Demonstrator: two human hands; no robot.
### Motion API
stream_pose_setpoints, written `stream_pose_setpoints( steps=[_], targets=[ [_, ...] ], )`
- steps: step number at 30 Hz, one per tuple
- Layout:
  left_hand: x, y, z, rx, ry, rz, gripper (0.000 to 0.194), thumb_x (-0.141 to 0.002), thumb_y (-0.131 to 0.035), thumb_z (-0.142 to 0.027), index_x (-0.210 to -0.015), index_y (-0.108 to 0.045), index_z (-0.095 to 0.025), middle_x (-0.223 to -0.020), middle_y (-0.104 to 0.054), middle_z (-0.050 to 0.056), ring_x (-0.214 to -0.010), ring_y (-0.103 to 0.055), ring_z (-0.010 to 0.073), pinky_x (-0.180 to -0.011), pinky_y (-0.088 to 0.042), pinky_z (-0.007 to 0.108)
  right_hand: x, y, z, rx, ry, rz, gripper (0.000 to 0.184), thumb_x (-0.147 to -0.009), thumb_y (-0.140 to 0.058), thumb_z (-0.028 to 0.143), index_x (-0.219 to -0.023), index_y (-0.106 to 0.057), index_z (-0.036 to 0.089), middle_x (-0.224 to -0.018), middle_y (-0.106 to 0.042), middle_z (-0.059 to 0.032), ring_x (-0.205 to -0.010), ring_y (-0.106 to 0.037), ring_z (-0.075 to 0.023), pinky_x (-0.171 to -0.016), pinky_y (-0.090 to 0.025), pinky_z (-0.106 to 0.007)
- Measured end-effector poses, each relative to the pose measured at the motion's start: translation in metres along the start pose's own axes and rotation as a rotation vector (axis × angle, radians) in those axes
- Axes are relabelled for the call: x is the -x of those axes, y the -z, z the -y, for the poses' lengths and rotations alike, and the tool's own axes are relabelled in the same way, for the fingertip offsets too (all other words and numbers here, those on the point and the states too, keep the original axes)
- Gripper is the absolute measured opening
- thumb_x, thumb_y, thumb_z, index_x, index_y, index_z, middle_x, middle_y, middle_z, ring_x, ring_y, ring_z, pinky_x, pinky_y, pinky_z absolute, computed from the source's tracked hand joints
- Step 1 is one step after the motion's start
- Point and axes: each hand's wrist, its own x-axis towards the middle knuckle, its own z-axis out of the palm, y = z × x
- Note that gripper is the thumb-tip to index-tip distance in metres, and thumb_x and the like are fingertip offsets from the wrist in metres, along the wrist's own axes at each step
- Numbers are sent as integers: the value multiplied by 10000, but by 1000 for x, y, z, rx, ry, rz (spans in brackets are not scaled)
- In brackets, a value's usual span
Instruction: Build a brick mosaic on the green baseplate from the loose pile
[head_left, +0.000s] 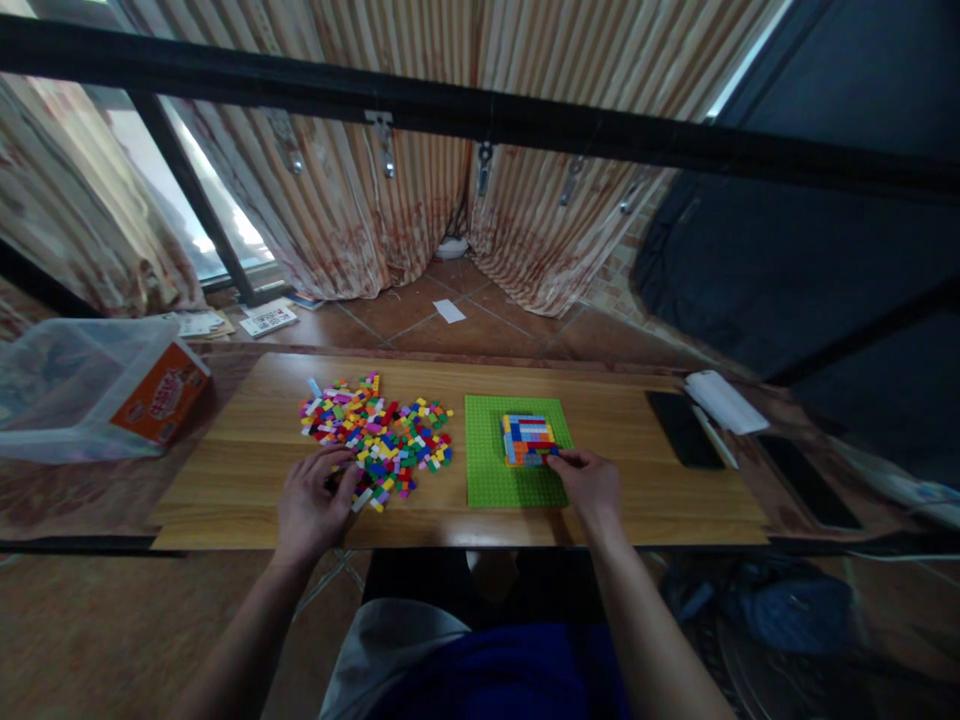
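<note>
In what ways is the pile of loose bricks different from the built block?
The brick pile is scattered loosely; the built block is compact. The pile lies on the wooden tabletop; the block stands on the green baseplate. The pile spreads wider than the block. Both are multicoloured.

Tub [161, 392] cut off at left, bricks [386, 445] beneath left grip [319, 495] partly hidden

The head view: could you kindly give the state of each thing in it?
Loose bricks: scattered, heaped in places
Baseplate: flat, partly covered
Brick build: joined, on the baseplate
Left hand: fingers bent, at the loose bricks
Right hand: fingertips at the brick build
Plastic box: open, no lid seen
Curtains: hanging in folds
Dark slabs: lying flat
</note>
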Motion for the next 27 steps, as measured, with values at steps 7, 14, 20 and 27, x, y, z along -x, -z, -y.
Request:
stream_pose_setpoints(
  steps=[7, 14, 20, 27],
  targets=[
    [-1, 1, -1, 14, 0, 2, 312, -856, -540, -450, -929, -683, -183, -1032, -709, 84, -1012, -634, 239, -931, -468, 396, -15, -4, -3, -43, -140, 95, 258, -580, -724, 416, -701, -720, 187, -637, -700, -38, -619, -632, -208, -564, -403, -291],
    [0, 3, -3, 25, 41, 16, 337, -853, -526, -474, -928, -691, -190, -1044, -707, 81, -1024, -626, 245, -944, -463, 401, -16, -2, -1, -69, -94, 124, 233, -574, -726, 412, -658, -701, 196, -640, -697, -43, -612, -627, -197, -548, -406, -278],
    [0, 5, -2, 67, 79, 19, 356, -846, -529, -499, -939, -690, -195, -1047, -708, 78, -1010, -630, 241, -937, -470, 396, -11, 13, -14, -235, -41, 139, 468, -604, -705, 552, -848, -725, 154, -720, -722, -67, -652, -646, -201, -589, -463, -293],
    [-2, 6, -1, 97, 109, 35, 374, -852, -512, -512, -954, -683, -196, -1042, -708, 84, -1001, -633, 243, -931, -480, 406, -34, 46, -56, 39, 154, -88, 386, -808, -502, 469, -905, -707, 156, -863, -721, -117, -781, -652, -238, -718, -490, -352]
  ],
)
